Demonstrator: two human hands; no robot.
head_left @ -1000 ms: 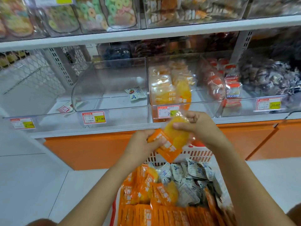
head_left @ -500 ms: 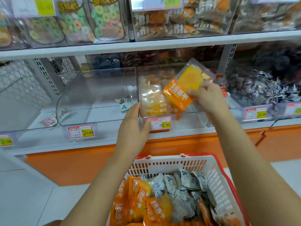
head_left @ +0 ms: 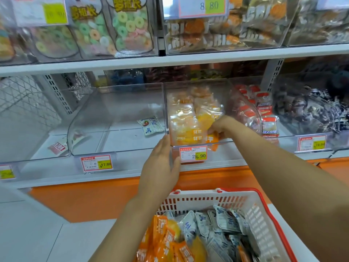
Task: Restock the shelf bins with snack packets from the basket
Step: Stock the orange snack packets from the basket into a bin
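Fingers of the right hand [head_left: 220,126] pinched an orange packet [head_left: 212,138] low inside the clear middle bin [head_left: 196,110], among other orange packets. The left hand [head_left: 160,167] lay open and flat against that bin's front left corner, beside the price tag [head_left: 193,154]. Below, the basket [head_left: 253,210] held orange and white packets.

Red-bordered white price tag [head_left: 193,153] under clear orange-packet bin: 29.90. Similar tag [head_left: 96,163] under clear near-empty bin: 17.80. Upper-shelf white price card [head_left: 202,6]: 8.80.
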